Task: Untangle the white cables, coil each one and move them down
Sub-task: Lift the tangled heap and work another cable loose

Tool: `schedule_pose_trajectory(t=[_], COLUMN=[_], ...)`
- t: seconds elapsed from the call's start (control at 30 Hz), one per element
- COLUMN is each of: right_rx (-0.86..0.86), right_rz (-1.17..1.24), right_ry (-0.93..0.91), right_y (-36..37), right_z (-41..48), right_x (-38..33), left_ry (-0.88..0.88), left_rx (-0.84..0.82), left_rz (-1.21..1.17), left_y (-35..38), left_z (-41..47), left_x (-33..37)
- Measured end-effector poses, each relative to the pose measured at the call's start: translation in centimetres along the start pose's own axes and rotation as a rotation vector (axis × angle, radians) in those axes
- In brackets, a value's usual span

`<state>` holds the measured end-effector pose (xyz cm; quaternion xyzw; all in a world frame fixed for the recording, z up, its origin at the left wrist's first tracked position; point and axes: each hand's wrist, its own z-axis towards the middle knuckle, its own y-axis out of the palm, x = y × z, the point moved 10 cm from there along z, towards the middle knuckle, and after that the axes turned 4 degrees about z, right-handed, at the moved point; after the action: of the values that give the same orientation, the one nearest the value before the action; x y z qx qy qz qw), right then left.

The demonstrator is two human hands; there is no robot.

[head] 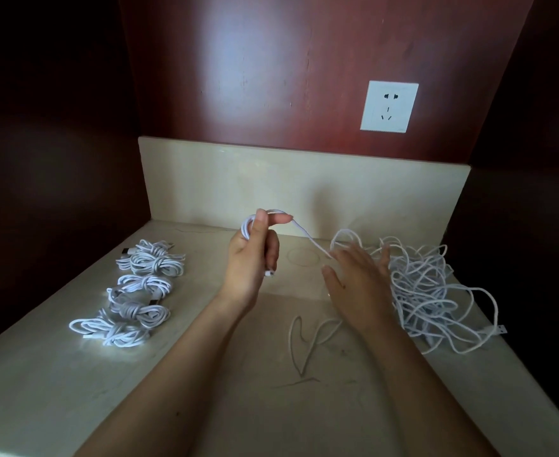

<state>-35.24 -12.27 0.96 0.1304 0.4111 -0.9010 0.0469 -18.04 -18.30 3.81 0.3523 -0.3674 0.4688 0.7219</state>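
Centre frame, the left hand grips a half-wound white cable; the right hand (spread flat, gripping nothing) meets its strand beside the tangle at right.

A loose tangle of white cables sprawls at three o'clock on the table. Four, perhaps five, knotted coils lie at nine. One half-wound cable hangs raised at twelve.
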Motion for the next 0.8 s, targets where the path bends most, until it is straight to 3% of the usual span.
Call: schedule_pose_trajectory(t=[0.27, 0.7, 0.8], right_rx=[0.078, -0.077, -0.080], right_rz=[0.247, 0.262, 0.264], right_ry=[-0.145, -0.235, -0.227], right_y=[-1.7, 0.3, 0.4], right_z=[-0.6, -1.5, -1.5], right_x=[-4.9, -6.2, -6.2], left_ry=[-0.111, -0.215, -0.271], left_rx=[-0.012, -0.127, -0.134], left_rz=[0.072, 0.070, -0.032], left_y=[-0.1, 0.8, 0.7], left_z=[0.2, -0.1, 0.1], left_x=[-2.2, -3.6, -4.1])
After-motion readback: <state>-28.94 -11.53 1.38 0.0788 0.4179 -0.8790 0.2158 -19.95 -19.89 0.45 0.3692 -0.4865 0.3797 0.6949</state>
